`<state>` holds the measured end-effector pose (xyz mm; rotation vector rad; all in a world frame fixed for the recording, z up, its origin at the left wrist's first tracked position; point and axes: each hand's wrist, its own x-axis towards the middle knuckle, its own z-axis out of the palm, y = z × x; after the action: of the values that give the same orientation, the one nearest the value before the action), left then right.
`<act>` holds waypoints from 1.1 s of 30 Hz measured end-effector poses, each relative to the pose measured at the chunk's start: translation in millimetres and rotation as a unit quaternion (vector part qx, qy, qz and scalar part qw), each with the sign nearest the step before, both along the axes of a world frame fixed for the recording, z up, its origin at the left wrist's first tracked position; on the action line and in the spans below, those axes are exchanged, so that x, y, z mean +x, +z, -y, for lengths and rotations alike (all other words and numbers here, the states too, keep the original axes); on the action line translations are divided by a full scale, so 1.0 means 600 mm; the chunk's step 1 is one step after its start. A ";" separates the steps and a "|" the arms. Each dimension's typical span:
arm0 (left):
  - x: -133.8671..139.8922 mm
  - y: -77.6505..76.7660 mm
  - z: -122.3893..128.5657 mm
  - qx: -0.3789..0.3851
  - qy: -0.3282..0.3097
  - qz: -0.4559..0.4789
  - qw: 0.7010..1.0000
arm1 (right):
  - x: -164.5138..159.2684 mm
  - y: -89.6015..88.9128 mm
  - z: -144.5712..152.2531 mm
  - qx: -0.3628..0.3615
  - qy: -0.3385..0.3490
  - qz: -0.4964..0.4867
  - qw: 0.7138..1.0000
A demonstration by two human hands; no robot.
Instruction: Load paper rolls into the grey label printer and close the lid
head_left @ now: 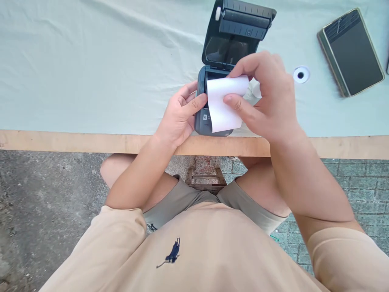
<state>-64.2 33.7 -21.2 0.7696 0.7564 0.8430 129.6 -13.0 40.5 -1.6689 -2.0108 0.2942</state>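
Observation:
A small dark portable receipt printer (201, 121) sits near the table's front edge, its lid (232, 38) swung up and back. My left hand (184, 107) grips the printer's left side, thumb over the rim of the paper bay. Between the thumb and fingers of my right hand (264, 97) is a white paper roll (223, 109), held over the open bay. A loose end of the paper hangs down across the printer's front. The roll hides most of the bay, so I cannot tell whether it rests inside.
To the right lies a small white roll with a dark core (301, 74). Another white round thing (257, 90) is partly hidden behind my right hand. A phone (354, 52) lies at the upper right. The pale cloth (91, 73) ends at a wooden table edge (75, 142).

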 end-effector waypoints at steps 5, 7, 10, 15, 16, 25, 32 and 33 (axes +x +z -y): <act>0.001 0.003 0.000 -0.007 0.002 0.036 0.999 | -0.005 0.002 -0.005 -0.045 -0.045 0.092 0.994; 0.002 0.004 0.000 -0.006 -0.004 0.027 1.000 | -0.004 0.003 -0.008 -0.065 -0.048 0.100 0.992; 0.003 0.004 0.000 -0.005 -0.002 0.013 1.000 | -0.003 0.005 -0.011 -0.068 -0.051 0.067 0.994; 0.001 -0.001 0.000 0.005 -0.004 0.010 1.000 | -0.001 0.001 -0.012 -0.085 -0.048 0.049 0.994; 0.000 -0.002 0.000 0.004 -0.008 0.006 1.000 | 0.000 -0.001 -0.012 -0.093 -0.045 0.056 0.993; 0.003 0.003 0.002 0.011 -0.015 0.010 1.000 | -0.003 -0.009 0.010 0.042 0.020 0.065 0.997; -0.004 -0.007 0.003 0.064 -0.029 -0.023 0.997 | -0.005 -0.026 0.026 0.089 0.098 0.041 0.990; -0.005 -0.010 0.003 0.073 -0.030 -0.030 0.996 | -0.004 -0.024 0.023 0.128 0.089 0.019 0.988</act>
<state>-67.4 31.7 -27.2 0.9479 0.7269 0.8294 127.3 -27.0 26.1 -1.3509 -2.1277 0.0619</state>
